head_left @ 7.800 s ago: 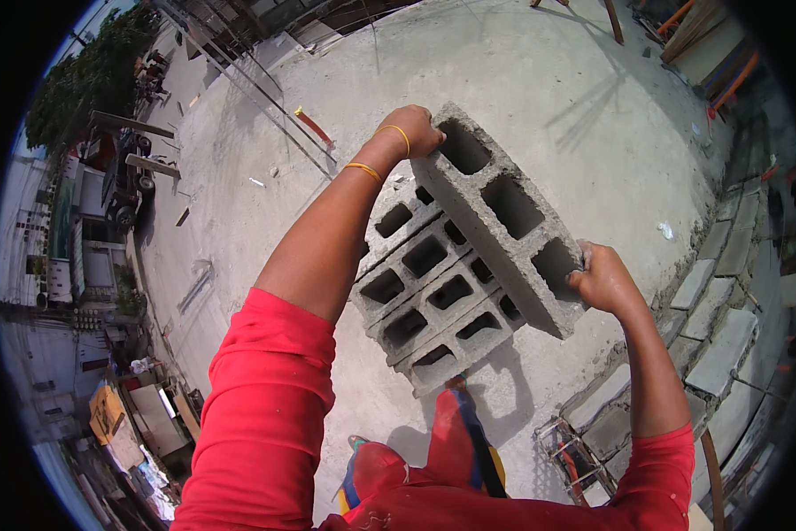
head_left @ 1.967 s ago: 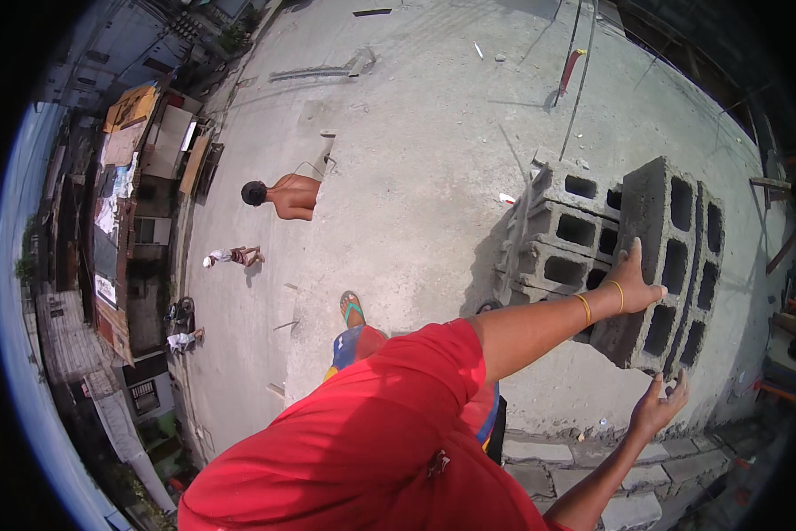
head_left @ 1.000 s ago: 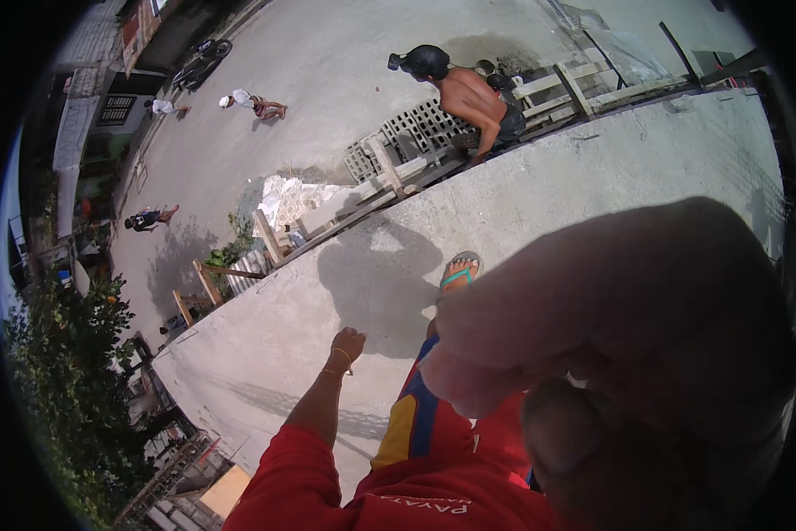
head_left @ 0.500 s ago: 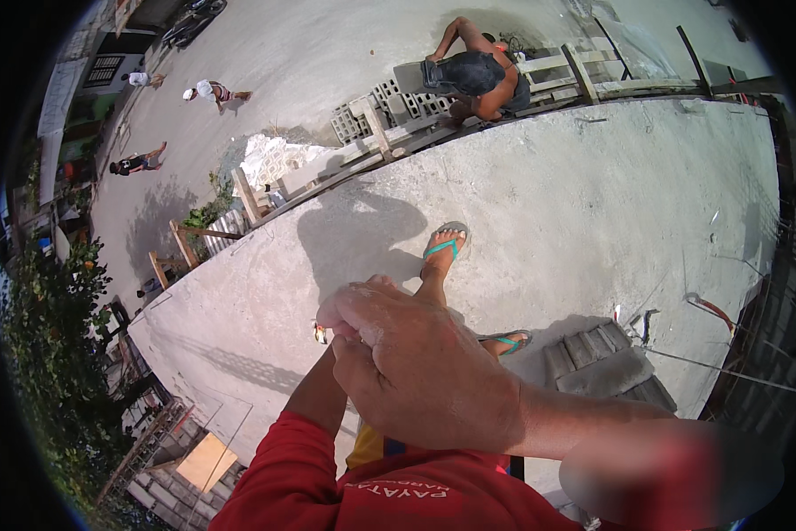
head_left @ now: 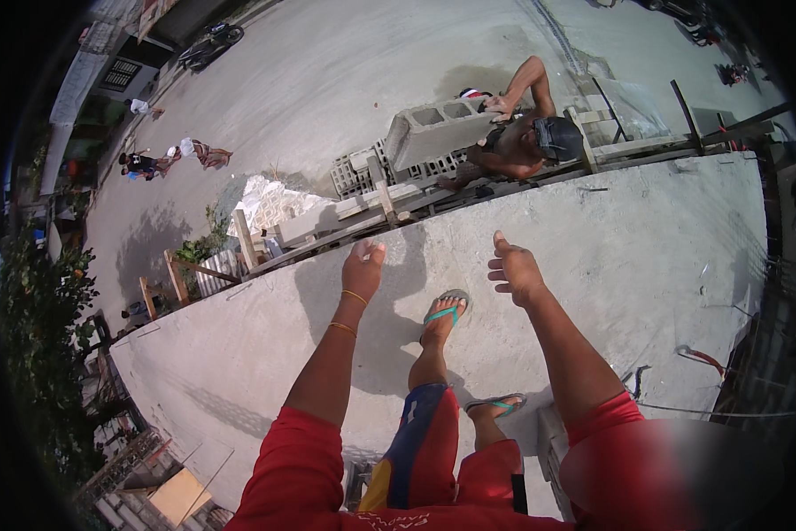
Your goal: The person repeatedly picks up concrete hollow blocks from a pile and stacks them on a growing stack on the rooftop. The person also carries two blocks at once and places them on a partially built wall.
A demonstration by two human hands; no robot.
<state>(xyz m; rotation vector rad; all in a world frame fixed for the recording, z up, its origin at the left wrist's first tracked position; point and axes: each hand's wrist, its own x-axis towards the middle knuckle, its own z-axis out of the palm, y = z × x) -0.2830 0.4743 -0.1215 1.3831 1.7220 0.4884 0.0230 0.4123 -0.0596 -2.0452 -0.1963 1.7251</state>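
Both my arms stretch forward above a concrete slab [head_left: 265, 332], with a gap between the hands. My left hand [head_left: 363, 268] is open and holds nothing; its fingers are slightly bent. My right hand [head_left: 516, 273] is also bare, fingers apart and thumb pointing forward. Beyond the slab's far edge a co-worker [head_left: 531, 146] lifts a grey hollow concrete block [head_left: 438, 142], one hand at its upper end. The block is tilted, its holes showing, and stands apart from my hands.
A timber railing [head_left: 354, 212] runs along the slab's far edge, with more hollow blocks [head_left: 354, 174] behind it. A block stack [head_left: 550, 447] sits close by my right leg. A bent rod [head_left: 703, 357] sticks up at right. Several people walk on the road below.
My hands were together in front of me and have parted, reaching forward. The co-worker, bent over before, has straightened and raised a concrete block toward the slab's edge.
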